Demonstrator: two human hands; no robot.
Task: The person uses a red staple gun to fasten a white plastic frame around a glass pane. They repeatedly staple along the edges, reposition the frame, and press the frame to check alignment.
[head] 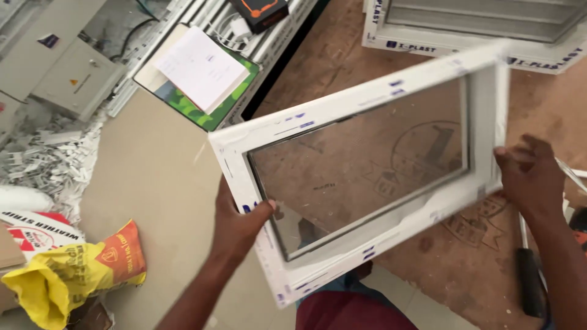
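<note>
A: What is the person holding?

B: A white window frame with a glass pane, tilted in the air above the floor. The left hand grips its left edge, thumb on the glass; the right hand clasps its right edge.

A: And the room?

B: A brown board lies on a pale floor. A yellow sack sits at the left, a notebook up top, another white frame beyond.
</note>
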